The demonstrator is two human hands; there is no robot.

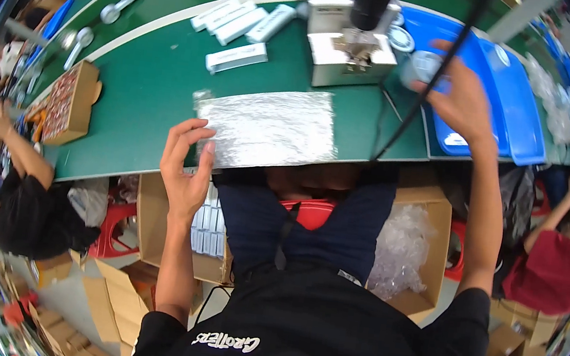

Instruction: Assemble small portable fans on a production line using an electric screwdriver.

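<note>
On the green bench lies a sheet of silver bubble-like foil [269, 130], its left edge beside my left hand [188, 159]. That hand's fingers are apart and loosely bent, with nothing visible in them. My right hand [462, 96], smeared by motion, is over the near side of a blue tray [522, 129]. Its thumb and a finger are around a round, pale, translucent part [423, 67]. Another round white part [400, 39] sits just beyond, next to a white box-shaped fixture [352, 62] under a dark vertical tool [374, 0].
Several slim white cartons [236, 57] lie at the bench's back. Further left are handheld white devices [80, 46] and a cardboard box [80, 106] of small reddish pieces. A black cable [427, 92] hangs across the right side. Open boxes with clear plastic [404, 253] flank my legs. Co-workers sit both sides.
</note>
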